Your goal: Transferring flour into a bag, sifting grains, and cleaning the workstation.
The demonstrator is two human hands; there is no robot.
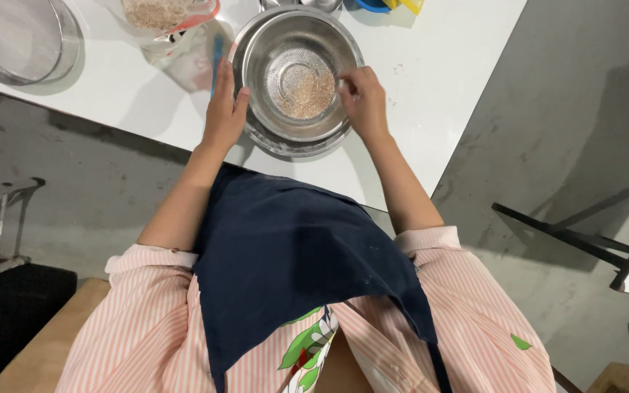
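Observation:
A round steel sieve (256, 54) sits inside a steel bowl (285, 143) on the white table (438, 73). Brown grain (306, 94) lies on the sieve's mesh bottom. My left hand (223, 109) grips the sieve's left rim, thumb on the edge. My right hand (362, 98) rests on the right rim with its fingertips reaching in toward the grain; whether they pinch anything I cannot tell.
A clear plastic bag of the same grain (158, 14) stands behind the sieve at the left. A second round sieve (16, 40) lies at the table's far left corner. Blue and yellow items (387, 6) sit at the back. A black metal frame (584, 236) stands on the concrete floor right.

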